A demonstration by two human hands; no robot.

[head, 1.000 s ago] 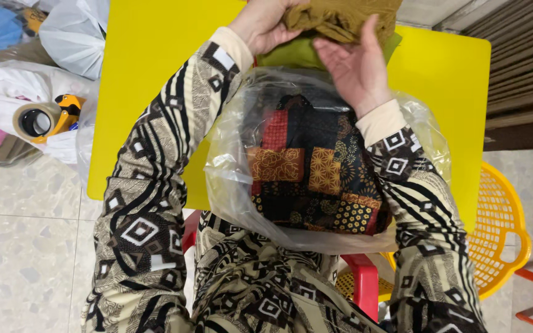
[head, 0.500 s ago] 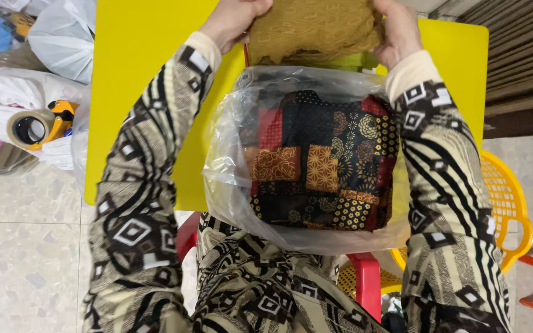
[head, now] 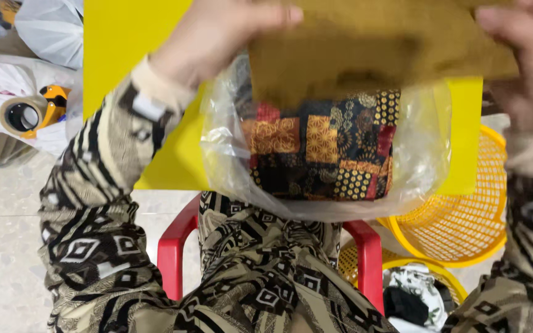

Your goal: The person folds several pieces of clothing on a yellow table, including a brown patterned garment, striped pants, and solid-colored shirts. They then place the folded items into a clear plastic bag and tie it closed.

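Note:
My left hand [head: 217,34] grips the left edge of a folded mustard-brown cloth [head: 371,49], and my right hand [head: 525,74] grips its right edge. The cloth is held flat, close to the camera, above a clear plastic bag [head: 229,154]. The bag lies at the near edge of a yellow table [head: 124,61] and on my lap. Inside it is a folded patchwork fabric [head: 322,154] in black, red and orange prints. The cloth hides the bag's top.
A red plastic chair [head: 174,253] is under me. Yellow mesh baskets [head: 464,216] stand on the floor at right, one holding dark and white fabric [head: 414,293]. At left are a tape dispenser [head: 29,114] and white bags [head: 50,28].
Both hands have lifted the brown cloth toward the camera, so it now looms larger and covers more of the bag. The view has shifted down, showing the chair and baskets.

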